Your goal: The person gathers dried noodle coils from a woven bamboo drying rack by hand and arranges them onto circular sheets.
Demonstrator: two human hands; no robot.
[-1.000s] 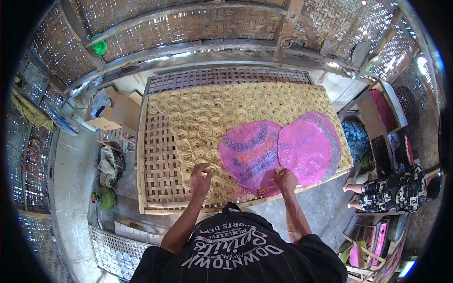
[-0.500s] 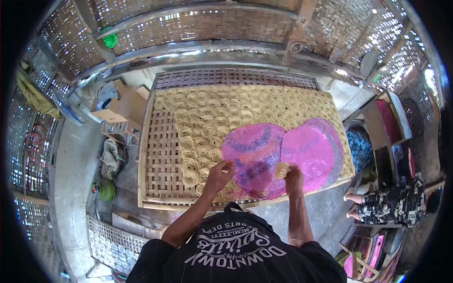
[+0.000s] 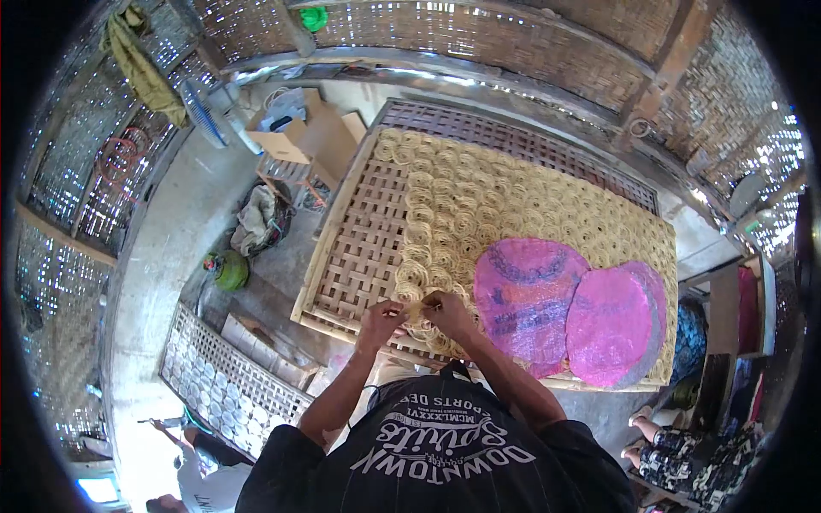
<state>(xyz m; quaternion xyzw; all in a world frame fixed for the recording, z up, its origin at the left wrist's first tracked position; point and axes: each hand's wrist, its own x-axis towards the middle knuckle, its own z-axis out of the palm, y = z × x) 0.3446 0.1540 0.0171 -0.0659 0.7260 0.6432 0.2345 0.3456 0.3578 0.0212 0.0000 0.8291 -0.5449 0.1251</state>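
Note:
Rows of yellow noodle nests point(image 3: 505, 201), coils of thin strands, cover much of a woven bamboo tray point(image 3: 355, 265). Above the tray's near edge, my left hand point(image 3: 382, 325) and my right hand point(image 3: 450, 315) are close together with fingers curled. Between their fingertips is one noodle nest point(image 3: 415, 311), partly hidden and hard to tell from the nests below. Two round pink plastic sheets, a left one point(image 3: 526, 295) and a right one point(image 3: 611, 329), lie over nests to the right of my right hand.
A cardboard box point(image 3: 321, 141) and a fan point(image 3: 203, 114) are at the back left. A green gas cylinder point(image 3: 229, 270) stands on the floor. Another tray with pale discs point(image 3: 205, 385) is at lower left, near a person point(image 3: 209, 479). Another person's patterned clothing point(image 3: 705, 462) shows at lower right.
My right hand has moved left with the noodle nest, from over the pink sheets to beside my left hand. The view has turned, and a person now shows at lower left.

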